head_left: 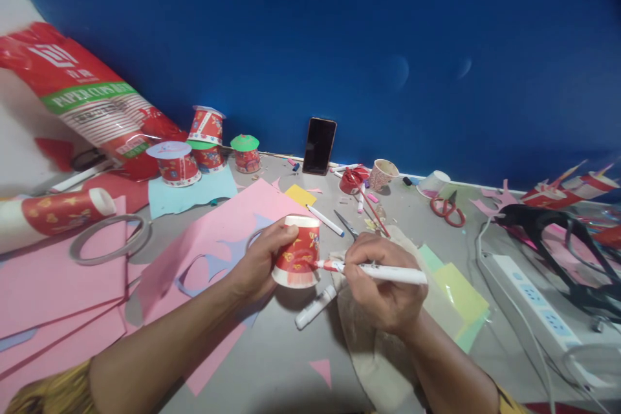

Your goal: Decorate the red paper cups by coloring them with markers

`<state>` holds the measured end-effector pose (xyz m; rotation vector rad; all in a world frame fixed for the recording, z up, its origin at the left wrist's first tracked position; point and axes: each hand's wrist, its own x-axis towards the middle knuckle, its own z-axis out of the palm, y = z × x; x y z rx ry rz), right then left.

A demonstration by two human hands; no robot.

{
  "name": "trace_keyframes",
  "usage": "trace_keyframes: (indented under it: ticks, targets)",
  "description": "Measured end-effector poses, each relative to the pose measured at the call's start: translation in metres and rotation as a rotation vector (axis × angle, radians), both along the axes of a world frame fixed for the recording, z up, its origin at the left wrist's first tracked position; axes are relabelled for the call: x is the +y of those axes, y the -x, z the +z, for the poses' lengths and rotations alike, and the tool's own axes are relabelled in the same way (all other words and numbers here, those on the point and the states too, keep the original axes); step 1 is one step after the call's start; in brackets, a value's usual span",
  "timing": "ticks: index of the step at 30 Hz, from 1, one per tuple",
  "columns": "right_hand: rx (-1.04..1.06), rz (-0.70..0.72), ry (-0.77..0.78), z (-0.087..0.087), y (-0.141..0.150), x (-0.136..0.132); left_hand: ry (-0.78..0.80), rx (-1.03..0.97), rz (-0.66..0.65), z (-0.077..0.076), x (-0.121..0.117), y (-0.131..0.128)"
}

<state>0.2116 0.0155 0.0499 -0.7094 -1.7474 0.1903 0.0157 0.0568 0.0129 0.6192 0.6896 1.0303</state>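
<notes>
A red and white paper cup, its rim downward, is held above the table by my left hand, the thumb on its side and the fingers wrapped behind. My right hand is closed around a white marker with a red tip, and that tip touches or nearly touches the cup's right side. Reddish strokes show on the white band near the cup's lower edge. Below the cup, a white marker cap or short white pen lies on the table. Beneath my right wrist is a beige cloth.
Pink paper sheets cover the left side. Decorated paper cups stand at the back left beside a bag of paper cups. A phone leans on the blue wall. Red scissors and a power strip are at right.
</notes>
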Motion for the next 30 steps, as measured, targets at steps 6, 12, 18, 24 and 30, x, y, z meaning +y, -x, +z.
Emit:
trace_keyframes:
  ticks: [6,12,18,24,30]
  targets:
    - [-0.016,0.001,-0.011,0.0010,0.0022,-0.0011,-0.056,0.020,-0.051,0.0009,-0.0006,0.0002]
    - [-0.081,0.024,0.026,0.0029,0.0059,-0.0026,-0.096,0.040,-0.054,0.0013,0.0003,-0.0005]
    - [-0.087,0.034,0.026,0.0033,0.0055,-0.0017,-0.102,0.046,-0.052,0.0028,-0.0003,-0.0012]
    - [-0.076,0.028,0.043,0.0029,0.0067,-0.0016,-0.121,0.048,-0.051,0.0029,0.0013,-0.0014]
    - [-0.063,0.019,0.074,0.0026,0.0008,-0.0010,-0.112,0.060,-0.060,0.0031,0.0009,-0.0012]
